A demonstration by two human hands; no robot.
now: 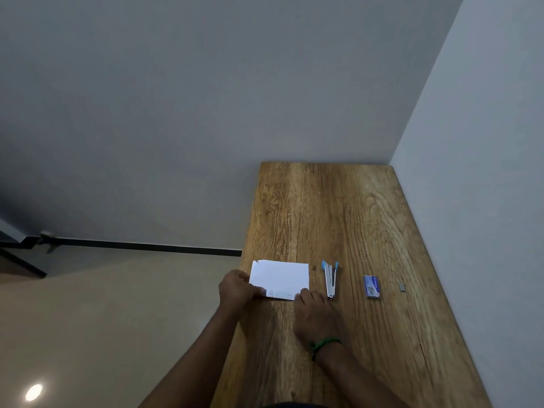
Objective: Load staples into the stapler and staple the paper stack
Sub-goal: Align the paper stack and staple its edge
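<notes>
Hands steady our work: left hand and right hand pinch the paper stack by its near corners, squaring it on the table beside the opened stapler, which awaits staples from the staple box.

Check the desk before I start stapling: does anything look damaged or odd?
The paper stack has a ragged, torn-looking far left corner. The stapler lies opened up, and a small grey piece, possibly staples, sits loose beyond the staple box.

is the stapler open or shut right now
Open. The stapler lies on the table with its two arms spread in a V, blue tips apart at the far end, joined at the near end. Neither hand touches it.
</notes>
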